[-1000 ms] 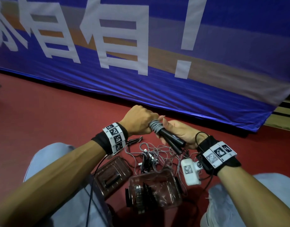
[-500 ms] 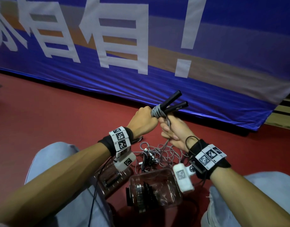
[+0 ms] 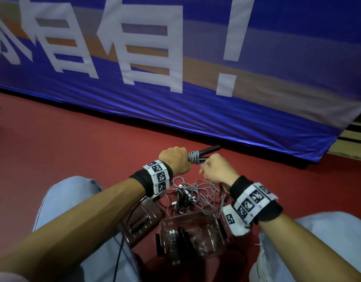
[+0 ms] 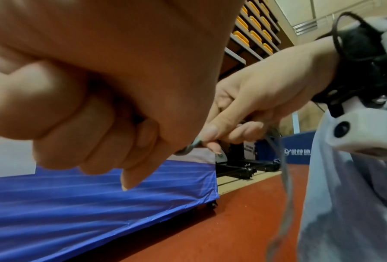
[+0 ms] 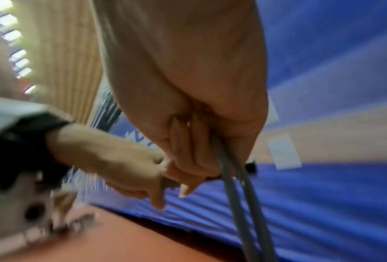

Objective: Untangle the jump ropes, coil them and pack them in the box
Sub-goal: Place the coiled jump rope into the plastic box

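Seen from the head camera, just left of frame centre: left hand closed in a fist around the pair of black cylindrical jump-rope handles, held side by side. Long axis of the handles pointed to the right and slightly up the frame, free ends aimed toward the lower edge of the blue fabric banner with white lettering. Bound around the handles, right beside the fist: a tight coil of grey cord.

Just right of the coil, almost touching it: right hand, fingers curled and pinching the loose grey cord; from the right wrist camera, two grey strands running down out of the grip. So, the winding hand lay on the free-end side of the handles, the nearer hand to the next turn of cord.

Below both hands, centre of frame: a tangled heap of thin grey ropes on the red floor; lower still, a clear plastic box holding dark coiled pieces, a lid-like clear tray to its left.

Against half a second earlier: handles tipped down from a steep upward slant to nearly level; right hand shifted from beneath the coil to its right side.
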`<state>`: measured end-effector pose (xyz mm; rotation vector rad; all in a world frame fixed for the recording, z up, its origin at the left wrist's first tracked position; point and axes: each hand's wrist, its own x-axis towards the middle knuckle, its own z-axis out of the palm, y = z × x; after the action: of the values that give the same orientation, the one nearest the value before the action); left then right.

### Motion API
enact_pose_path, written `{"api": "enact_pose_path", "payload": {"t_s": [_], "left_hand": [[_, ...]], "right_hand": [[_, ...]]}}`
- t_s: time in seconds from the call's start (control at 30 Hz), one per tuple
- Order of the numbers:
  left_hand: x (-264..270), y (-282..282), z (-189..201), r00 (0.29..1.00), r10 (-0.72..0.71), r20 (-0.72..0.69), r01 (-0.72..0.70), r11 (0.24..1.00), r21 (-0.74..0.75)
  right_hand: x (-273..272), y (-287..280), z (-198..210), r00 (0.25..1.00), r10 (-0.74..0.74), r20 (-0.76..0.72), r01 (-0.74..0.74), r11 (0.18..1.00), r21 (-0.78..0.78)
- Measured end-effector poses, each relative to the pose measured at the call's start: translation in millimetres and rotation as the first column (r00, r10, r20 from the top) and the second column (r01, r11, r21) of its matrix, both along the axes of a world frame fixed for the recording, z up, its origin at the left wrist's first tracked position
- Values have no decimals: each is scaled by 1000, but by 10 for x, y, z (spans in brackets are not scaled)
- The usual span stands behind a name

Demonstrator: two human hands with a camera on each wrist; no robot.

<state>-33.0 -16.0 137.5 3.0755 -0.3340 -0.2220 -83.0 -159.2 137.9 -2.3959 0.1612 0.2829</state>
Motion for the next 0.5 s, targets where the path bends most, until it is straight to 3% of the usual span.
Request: {"api": "enact_pose_path", "payload": {"t_s": [0.07, 0.13, 0.2, 0.3, 0.4, 0.5], "left_hand": [[-4, 7, -59, 999, -24, -35, 26, 998, 63], [12, 12, -111, 988, -84, -126, 92, 994, 60], [52, 19, -93, 963, -184, -195, 196, 980, 43], [96, 53, -11, 923, -364, -127, 382, 909, 167], [71, 64, 19, 830, -552, -82, 543, 766, 343], [52, 110, 77, 731, -679, -72, 633, 634, 444]], "right_hand": [[-30, -47, 1, 974, 175, 146, -107, 918, -382], [-20, -111, 32, 916, 343, 207, -172, 802, -572], [28, -201, 83, 869, 438, 229, -211, 748, -629], [84, -289, 78, 815, 526, 243, -244, 691, -680], [93, -315, -31, 774, 590, 228, -305, 663, -684], [94, -350, -58, 796, 578, 179, -375, 704, -603]]}}
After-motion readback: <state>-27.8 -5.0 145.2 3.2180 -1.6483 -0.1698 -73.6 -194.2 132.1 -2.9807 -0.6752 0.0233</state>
